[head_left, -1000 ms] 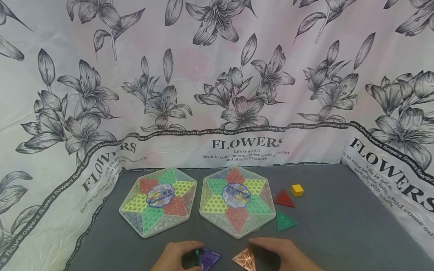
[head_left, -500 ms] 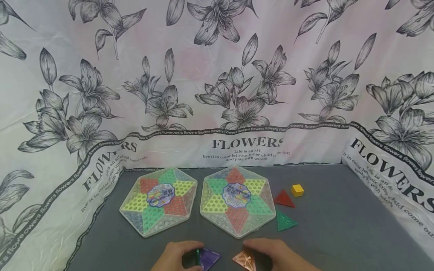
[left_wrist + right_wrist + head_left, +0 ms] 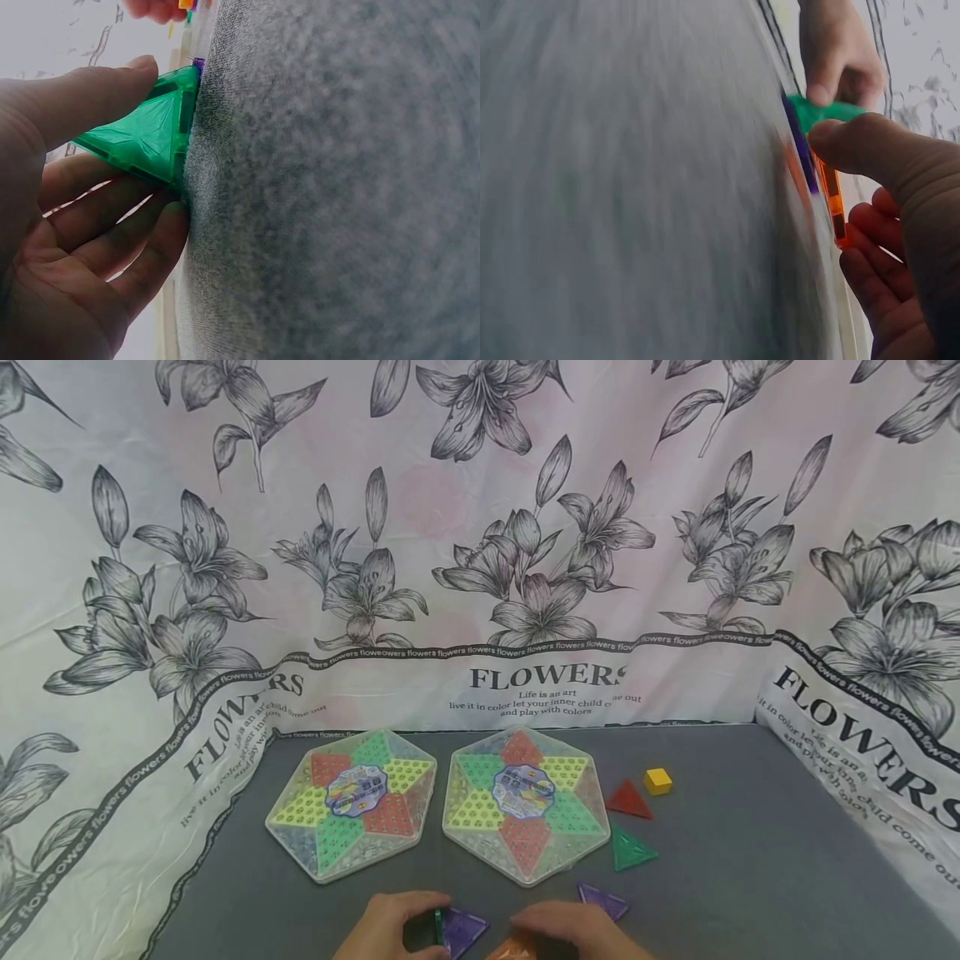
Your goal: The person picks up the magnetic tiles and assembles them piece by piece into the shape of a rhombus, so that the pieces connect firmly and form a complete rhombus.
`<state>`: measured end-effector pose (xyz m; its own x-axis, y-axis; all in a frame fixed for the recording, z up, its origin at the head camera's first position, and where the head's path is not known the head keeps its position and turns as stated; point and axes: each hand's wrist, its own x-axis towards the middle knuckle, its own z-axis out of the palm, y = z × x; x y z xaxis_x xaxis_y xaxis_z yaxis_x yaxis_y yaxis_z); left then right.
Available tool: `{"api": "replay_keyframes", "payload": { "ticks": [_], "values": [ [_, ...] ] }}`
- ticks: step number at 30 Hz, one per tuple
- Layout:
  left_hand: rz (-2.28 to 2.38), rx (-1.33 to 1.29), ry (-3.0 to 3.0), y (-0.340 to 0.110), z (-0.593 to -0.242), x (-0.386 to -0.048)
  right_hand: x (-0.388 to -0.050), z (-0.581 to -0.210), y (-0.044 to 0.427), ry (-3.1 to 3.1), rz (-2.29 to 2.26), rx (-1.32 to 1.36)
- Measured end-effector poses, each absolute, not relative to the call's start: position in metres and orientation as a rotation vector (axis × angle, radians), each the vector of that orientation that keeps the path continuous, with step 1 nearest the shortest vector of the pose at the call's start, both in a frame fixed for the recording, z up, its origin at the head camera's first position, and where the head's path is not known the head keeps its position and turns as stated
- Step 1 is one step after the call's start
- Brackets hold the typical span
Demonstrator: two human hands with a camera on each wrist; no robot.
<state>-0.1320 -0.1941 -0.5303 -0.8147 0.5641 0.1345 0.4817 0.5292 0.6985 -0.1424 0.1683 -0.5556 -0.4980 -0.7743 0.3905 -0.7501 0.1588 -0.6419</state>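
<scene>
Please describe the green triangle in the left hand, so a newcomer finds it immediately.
On the grey table, in front of the left hexagonal board, is the left hand. It holds the green triangle upright beside a purple triangle; the other green triangle lies flat.

Side-by-side game boards on the table, beyond the hands, left of a cube
</scene>
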Motion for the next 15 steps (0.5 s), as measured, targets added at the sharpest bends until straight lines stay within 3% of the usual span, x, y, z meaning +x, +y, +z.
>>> {"api": "replay_keyframes", "payload": {
  "ticks": [6,15],
  "values": [
    [1.148,0.980,2.670,-0.197,-0.539,-0.136,-0.140,-0.567,0.143,2.316,-1.270,-1.584],
    [1.140,0.911,2.667,-0.200,-0.557,-0.141,-0.125,-0.538,0.127,2.310,-1.221,-1.527]
  ]
}}
